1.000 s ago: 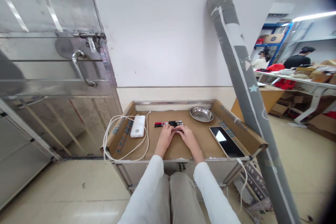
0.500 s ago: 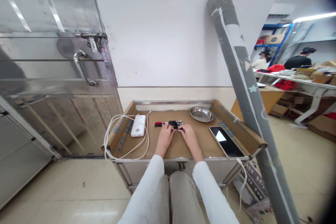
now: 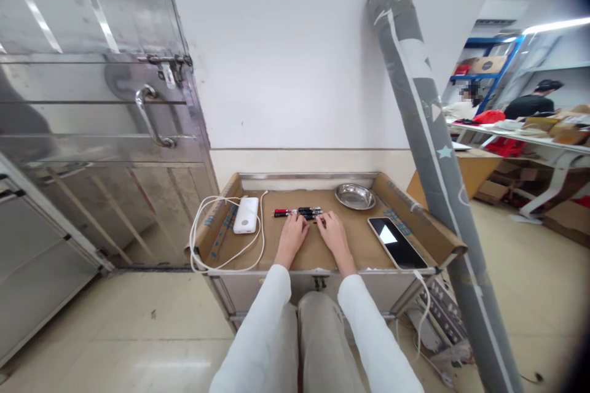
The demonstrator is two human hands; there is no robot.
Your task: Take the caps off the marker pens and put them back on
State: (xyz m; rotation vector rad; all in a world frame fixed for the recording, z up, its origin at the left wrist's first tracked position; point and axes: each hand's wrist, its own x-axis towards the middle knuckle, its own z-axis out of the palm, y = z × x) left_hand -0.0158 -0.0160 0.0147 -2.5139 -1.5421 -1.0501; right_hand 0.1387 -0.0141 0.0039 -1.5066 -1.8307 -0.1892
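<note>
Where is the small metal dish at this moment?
In the head view, the metal dish sits at the back right of the cardboard-lined table, right of the pens and behind the dark tablet.

Pens (image 3: 297,212) too small to count, their contact with right hand (image 3: 335,236) unclear, rolled mat (image 3: 412,73) cropped at five o'clock.

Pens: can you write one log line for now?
left hand: fingertips at pens | right hand: fingertips at pens | grip: unclear | dish: apart from hands
</note>
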